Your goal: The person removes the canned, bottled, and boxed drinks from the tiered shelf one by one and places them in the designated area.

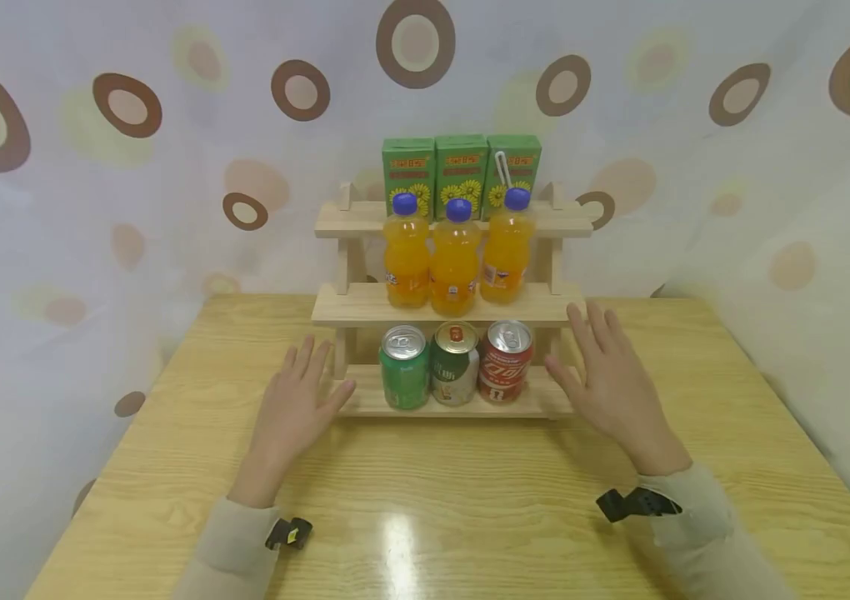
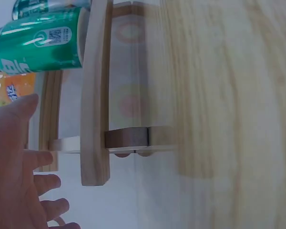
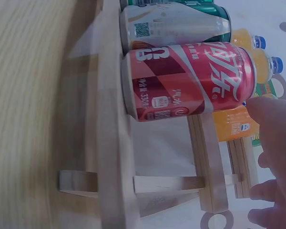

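Note:
A three-tier wooden shelf (image 1: 327, 307) stands on the table between my hands. Its lowest tier carries a green can (image 1: 405, 371), a dark green and white can (image 1: 455, 367) and a red cola can (image 1: 505, 367). On the middle tier are three orange soda bottles (image 1: 456, 267) with blue caps, and three green drink cartons (image 1: 461, 171) fill the top. My left hand (image 1: 293, 408), fingers spread, is beside the shelf's lower left end. My right hand (image 1: 612, 383) is likewise spread at the right end, near the red can. Neither hand holds anything.
The wooden table (image 1: 440, 500) extends in front of the shelf and to both sides. A pale curtain (image 1: 170, 50) with brown ring patterns hangs close behind. Black straps (image 1: 638, 503) sit around both sleeves at the wrists. A white straw lies against the right carton.

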### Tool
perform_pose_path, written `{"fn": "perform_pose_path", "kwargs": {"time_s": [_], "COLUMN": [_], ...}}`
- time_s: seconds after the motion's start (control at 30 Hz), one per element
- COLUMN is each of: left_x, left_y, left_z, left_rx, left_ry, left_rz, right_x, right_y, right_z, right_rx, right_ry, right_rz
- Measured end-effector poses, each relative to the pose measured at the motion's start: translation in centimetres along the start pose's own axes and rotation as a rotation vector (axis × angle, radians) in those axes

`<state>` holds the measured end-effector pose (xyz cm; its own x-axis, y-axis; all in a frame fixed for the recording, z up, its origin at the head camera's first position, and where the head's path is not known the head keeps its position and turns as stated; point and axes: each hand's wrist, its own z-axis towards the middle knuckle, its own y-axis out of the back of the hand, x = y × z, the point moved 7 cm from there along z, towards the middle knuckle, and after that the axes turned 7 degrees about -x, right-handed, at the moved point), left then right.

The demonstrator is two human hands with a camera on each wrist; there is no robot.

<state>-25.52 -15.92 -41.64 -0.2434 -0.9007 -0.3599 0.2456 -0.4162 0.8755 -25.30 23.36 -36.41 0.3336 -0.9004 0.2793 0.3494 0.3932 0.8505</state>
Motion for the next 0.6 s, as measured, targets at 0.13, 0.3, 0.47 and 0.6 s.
{"fn": "perform_pose_path", "kwargs": {"time_s": [0.13,0.3,0.47,0.6], "left_x": [0.5,0.8,0.8,1.2], "left_y": [-0.3,-0.6,-0.6,-0.9], "left_z": [0.1,0.2,0.4,0.6], "left_rx": [-0.012,-0.019,-0.011,-0.006], "left_ry": [0.003,0.021,0.056,0.083], "left_rz": [-0.038,-0.108,-0.209,-0.282], "right_x": [0.1,0.0,-0.3,-0.3], "right_y": [0.5,0.8,1.1,1.5], "right_z": [0.7,1.4,2.2,2.8], "right_rx": [-0.004,-0.009,-0.037,-0.046], "right_ry": [-0.011,-0.033,-0.031,-0.03], "right_rz": [0.026,0.068,0.115,0.173]}}
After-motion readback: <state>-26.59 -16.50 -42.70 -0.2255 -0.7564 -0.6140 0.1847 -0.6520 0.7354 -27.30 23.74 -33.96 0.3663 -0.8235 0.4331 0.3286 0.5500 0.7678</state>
